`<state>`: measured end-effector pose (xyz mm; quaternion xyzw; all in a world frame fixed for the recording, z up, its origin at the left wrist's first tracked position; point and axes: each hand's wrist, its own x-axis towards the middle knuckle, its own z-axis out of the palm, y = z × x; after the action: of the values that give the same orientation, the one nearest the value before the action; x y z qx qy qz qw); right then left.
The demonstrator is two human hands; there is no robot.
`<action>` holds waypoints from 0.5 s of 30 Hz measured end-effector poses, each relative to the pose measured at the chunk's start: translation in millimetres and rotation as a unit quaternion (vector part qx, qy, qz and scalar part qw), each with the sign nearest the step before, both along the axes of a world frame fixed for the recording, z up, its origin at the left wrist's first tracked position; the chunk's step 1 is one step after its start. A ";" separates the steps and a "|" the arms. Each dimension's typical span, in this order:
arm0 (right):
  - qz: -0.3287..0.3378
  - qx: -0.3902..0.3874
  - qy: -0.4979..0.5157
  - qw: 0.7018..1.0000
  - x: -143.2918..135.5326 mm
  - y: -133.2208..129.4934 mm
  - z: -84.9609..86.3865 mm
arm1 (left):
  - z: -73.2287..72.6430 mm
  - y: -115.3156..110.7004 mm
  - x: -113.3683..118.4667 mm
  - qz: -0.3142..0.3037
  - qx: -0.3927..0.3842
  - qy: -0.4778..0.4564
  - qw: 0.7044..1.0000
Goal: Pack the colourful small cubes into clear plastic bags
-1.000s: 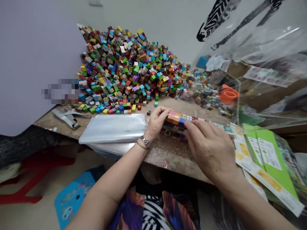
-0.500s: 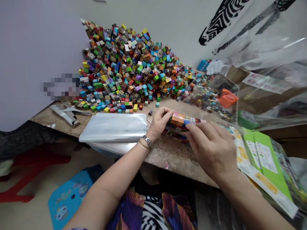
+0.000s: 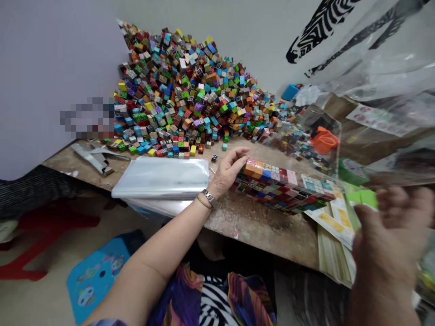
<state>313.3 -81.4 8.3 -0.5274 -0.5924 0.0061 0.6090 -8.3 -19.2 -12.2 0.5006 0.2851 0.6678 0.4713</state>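
A long block of small coloured cubes in clear wrap (image 3: 282, 183) rests on the table, its top face shiny. My left hand (image 3: 231, 170) grips its left end between thumb and fingers. Off to the right, my right hand (image 3: 390, 235) is blurred, with its fingers spread and nothing in it, over green and white printed cards (image 3: 335, 217). A stack of clear plastic bags (image 3: 163, 179) lies left of my left hand. Behind the hands rises a big heap of multicoloured cubes (image 3: 190, 99).
Metal tool-like pieces (image 3: 91, 156) lie at the table's left. An orange item (image 3: 324, 140) and a green tape roll (image 3: 353, 170) sit among clear plastic at the right. Below stand a blue stool (image 3: 98, 274) and a red stool (image 3: 34, 240).
My right hand has let go of the wrapped block and moved right, its fingers now spread. More of the block shows. My left hand still holds the left end.
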 end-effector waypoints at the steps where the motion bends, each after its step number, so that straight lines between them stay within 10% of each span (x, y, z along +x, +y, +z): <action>1: 0.035 -0.063 0.041 0.997 -0.5 5.6 -9.3 | 0.1 -0.5 -0.4 0.002 -0.001 0.009 1.000; 6: 0.133 -0.170 0.153 0.964 -28.1 17.4 -23.5 | -3.6 -2.4 -2.6 0.003 -0.009 0.016 1.000; 15: 0.116 -0.154 0.211 0.958 -51.4 18.6 -20.4 | -2.4 -9.5 -12.9 -0.107 0.012 0.061 0.992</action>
<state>261.9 -62.8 -12.1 -0.5293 -0.4994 0.2786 0.6267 -21.2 -28.6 -14.5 0.5736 0.2496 0.5856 0.5156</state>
